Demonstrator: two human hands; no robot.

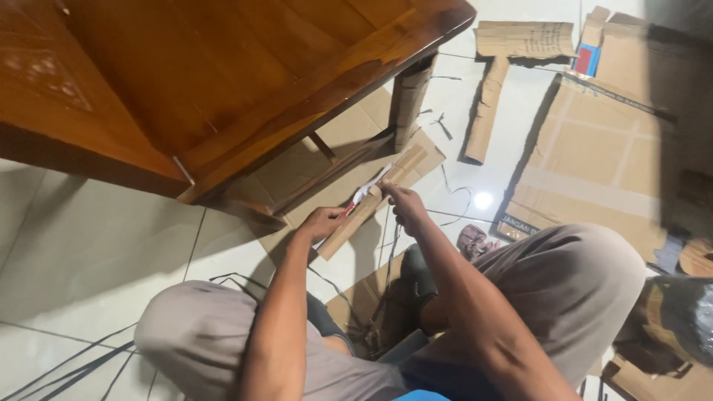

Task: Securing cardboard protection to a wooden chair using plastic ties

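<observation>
Squatting person, seen from above, both hands at a folded cardboard strip (371,209) slanting along the foot of a wooden furniture piece (223,82).

Left hand (321,223): grip clenched around the strip's lower end.

Right hand (401,204): grip pinched on the strip higher up, just beside a small white object with a red part (364,194), possibly a cutter; too small to tell which hand holds it.

Beyond the grip: cardboard-wrapped furniture leg (410,93), upright, with flat cardboard under it.

Right of the grip, well apart: large flattened brown carton (601,163) on the tiled floor (89,245), dark print along its near edge; a T-shaped cardboard piece (497,74) farther off; a blue-and-red label patch (587,59) on a carton flap at the far corner.

Below the grip: thin black strands (74,364) trailing over the floor.
</observation>
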